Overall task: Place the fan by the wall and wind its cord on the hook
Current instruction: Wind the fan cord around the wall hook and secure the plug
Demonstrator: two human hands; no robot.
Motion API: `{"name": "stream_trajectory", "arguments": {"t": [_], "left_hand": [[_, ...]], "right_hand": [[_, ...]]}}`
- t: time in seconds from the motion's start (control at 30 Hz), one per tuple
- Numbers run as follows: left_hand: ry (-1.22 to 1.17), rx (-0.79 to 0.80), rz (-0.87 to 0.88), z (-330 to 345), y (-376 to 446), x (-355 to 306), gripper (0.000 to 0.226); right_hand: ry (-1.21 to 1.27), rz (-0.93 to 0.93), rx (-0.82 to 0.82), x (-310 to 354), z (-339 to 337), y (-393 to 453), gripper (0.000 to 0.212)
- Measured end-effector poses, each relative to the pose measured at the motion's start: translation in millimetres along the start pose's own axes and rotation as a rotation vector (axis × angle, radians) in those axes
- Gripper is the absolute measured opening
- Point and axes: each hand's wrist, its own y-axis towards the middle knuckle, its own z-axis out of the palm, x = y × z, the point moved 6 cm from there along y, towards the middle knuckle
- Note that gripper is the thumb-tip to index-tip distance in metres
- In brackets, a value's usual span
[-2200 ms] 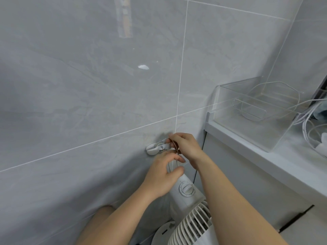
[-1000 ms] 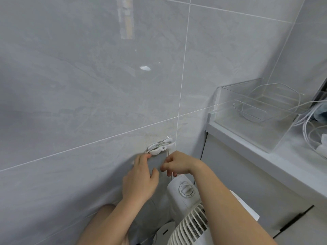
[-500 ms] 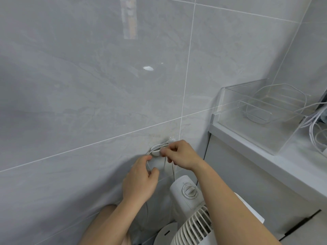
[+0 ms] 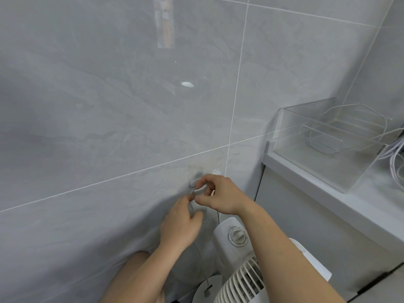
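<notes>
A white fan (image 4: 235,239) stands on the floor against the grey tiled wall, its control knob and front grille visible at the bottom. Its thin grey cord (image 4: 197,256) runs up from the base to a small white hook (image 4: 197,186) stuck on the wall. My right hand (image 4: 220,197) pinches a loop of cord at the hook. Just below, my left hand (image 4: 181,224) grips the cord between thumb and fingers. The hook is partly hidden behind my right fingers.
A grey cabinet (image 4: 328,243) stands right of the fan, its countertop carrying a clear plastic bin (image 4: 284,138) and white cables (image 4: 393,149). My knee (image 4: 140,270) is at the bottom, close to the wall.
My right hand has drawn the cord over the hook and dipped slightly below it. My left hand has closed on the cord and risen toward the right hand.
</notes>
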Motion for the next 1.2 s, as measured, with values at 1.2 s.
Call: {"name": "stream_trajectory", "arguments": {"t": [1.2], "left_hand": [[-0.291, 0.147, 0.137, 31, 21, -12, 0.019]], "right_hand": [[-0.239, 0.540, 0.224, -65, -7, -7, 0.052]]}}
